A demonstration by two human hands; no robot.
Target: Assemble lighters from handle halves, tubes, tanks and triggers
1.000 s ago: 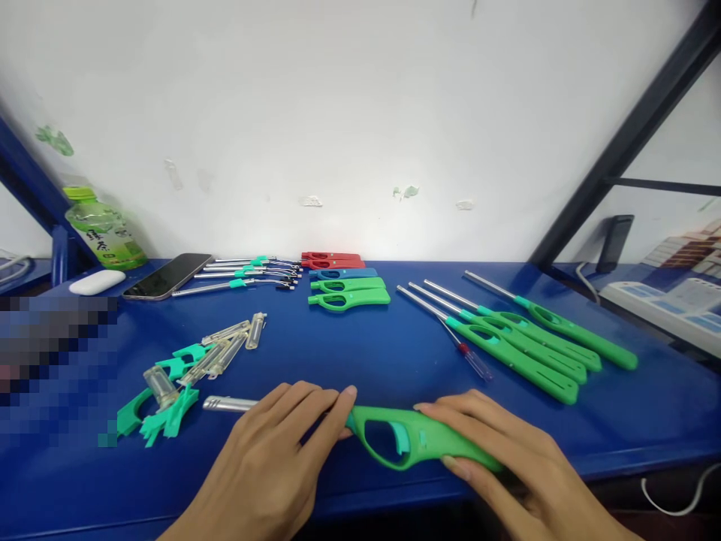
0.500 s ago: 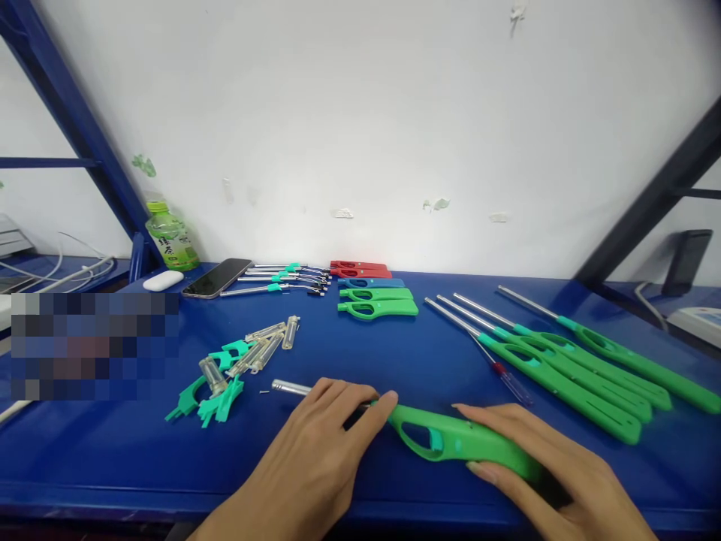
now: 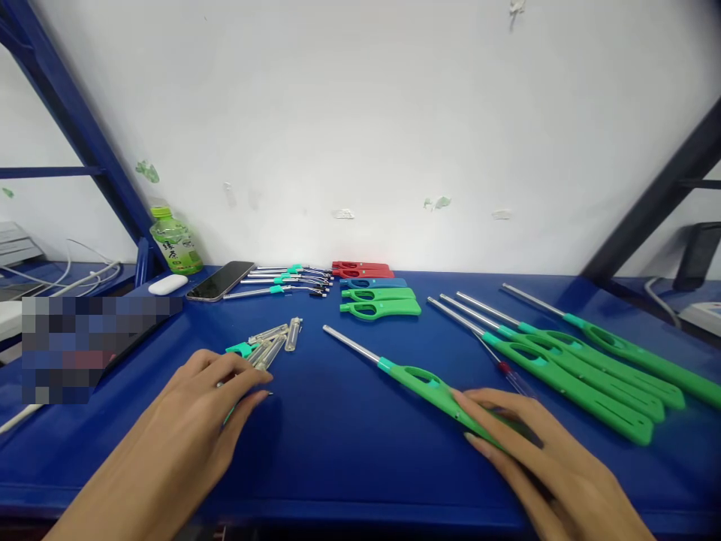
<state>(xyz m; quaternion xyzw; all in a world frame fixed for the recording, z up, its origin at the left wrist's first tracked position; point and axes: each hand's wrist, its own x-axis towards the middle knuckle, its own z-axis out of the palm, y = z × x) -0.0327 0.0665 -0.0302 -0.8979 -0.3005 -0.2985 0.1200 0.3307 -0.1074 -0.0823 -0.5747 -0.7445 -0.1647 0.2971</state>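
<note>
My right hand (image 3: pixel 523 451) is closed around the handle of a green long-necked lighter (image 3: pixel 420 382), whose metal tube points up and to the left. The lighter's grip end is hidden under the fingers. Over at the left, my left hand (image 3: pixel 211 409) is low above the table, thumb and forefinger slightly apart. A tiny screw-like metal piece (image 3: pixel 270 393) shows at the thumb tip. Clear plastic tubes (image 3: pixel 273 351) and a teal plastic part (image 3: pixel 242 349) lie just beyond that hand, which covers more teal parts.
Several green lighters (image 3: pixel 568 376) and a red-and-clear screwdriver (image 3: pixel 512 376) lie to the right. Green shells (image 3: pixel 394 306), a blue shell (image 3: pixel 383 283) and red shells (image 3: pixel 372 270) lie at the back, beside metal tubes with wires (image 3: pixel 276 288), a phone (image 3: pixel 222 281) and a bottle (image 3: pixel 177 244).
My left hand has let go of the lighter's front and moved left to the small parts. The lighter in my right hand has swung so its tube points farther from me.
</note>
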